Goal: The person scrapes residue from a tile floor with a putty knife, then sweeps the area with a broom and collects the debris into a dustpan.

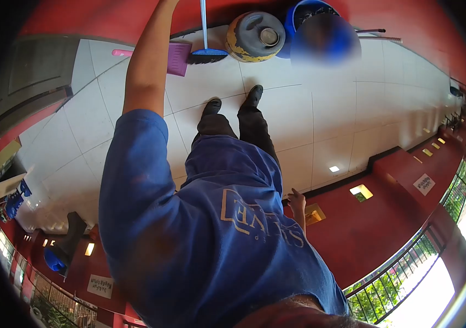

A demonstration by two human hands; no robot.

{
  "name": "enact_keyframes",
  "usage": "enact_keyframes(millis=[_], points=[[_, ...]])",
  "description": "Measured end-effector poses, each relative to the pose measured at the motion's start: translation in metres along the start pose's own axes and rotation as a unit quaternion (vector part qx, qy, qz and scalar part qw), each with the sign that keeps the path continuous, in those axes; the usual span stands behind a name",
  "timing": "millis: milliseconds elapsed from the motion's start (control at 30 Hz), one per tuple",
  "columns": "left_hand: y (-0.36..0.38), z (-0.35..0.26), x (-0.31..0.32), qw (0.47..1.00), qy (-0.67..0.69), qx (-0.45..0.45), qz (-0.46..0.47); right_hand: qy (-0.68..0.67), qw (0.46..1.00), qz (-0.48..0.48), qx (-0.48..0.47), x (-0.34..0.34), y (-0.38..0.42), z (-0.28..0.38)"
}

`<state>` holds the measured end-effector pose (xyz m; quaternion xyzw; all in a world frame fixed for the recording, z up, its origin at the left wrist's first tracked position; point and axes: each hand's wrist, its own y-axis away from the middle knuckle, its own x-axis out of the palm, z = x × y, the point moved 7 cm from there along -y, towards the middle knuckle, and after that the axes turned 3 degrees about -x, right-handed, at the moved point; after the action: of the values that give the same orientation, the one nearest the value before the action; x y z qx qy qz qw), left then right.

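My left arm reaches up past the top edge, and its hand is out of view. Near where it leaves the picture, a blue-headed broom (207, 53) rests its dark bristles on the pale tiled floor (276, 112); what holds its handle is hidden. A pink dustpan (178, 59) lies between that arm and the broom. My right hand (297, 201) hangs by my right side, fingers apart and holding nothing visible. Beyond my feet is a round grey and yellow container (255, 37), right of the broom.
A blue bin (295, 19) with dark contents stands beside the round container, partly covered by a blurred patch. Two dark handles extend right of it. A red low wall (353, 218) with a railing runs along the right. A door (36, 65) is at the left.
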<state>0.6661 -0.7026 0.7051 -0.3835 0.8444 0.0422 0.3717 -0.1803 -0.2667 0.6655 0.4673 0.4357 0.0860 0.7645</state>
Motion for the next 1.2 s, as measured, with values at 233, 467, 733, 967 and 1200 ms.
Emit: enact_keyframes(millis=[233,467,733,967,1200], points=[[0.149,0.179,-0.187,0.936,-0.199,-0.245,-0.153,-0.184,0.94,0.165,-0.236,-0.01,-0.132,0.377],[0.179,0.318,-0.171,0.929,-0.067,-0.352,-0.09,-0.208,0.847,0.382,-0.304,0.146,-0.112,0.761],[0.124,0.404,-0.116,0.974,0.006,-0.221,-0.044,-0.378,0.825,0.38,-0.18,0.21,-0.123,0.848],[0.137,0.45,-0.075,0.956,0.195,-0.213,-0.046,-0.127,0.877,0.41,-0.215,0.201,-0.06,0.675],[0.182,0.404,-0.081,0.985,0.015,-0.165,-0.043,0.203,0.954,0.147,-0.162,0.272,-0.043,0.474]])
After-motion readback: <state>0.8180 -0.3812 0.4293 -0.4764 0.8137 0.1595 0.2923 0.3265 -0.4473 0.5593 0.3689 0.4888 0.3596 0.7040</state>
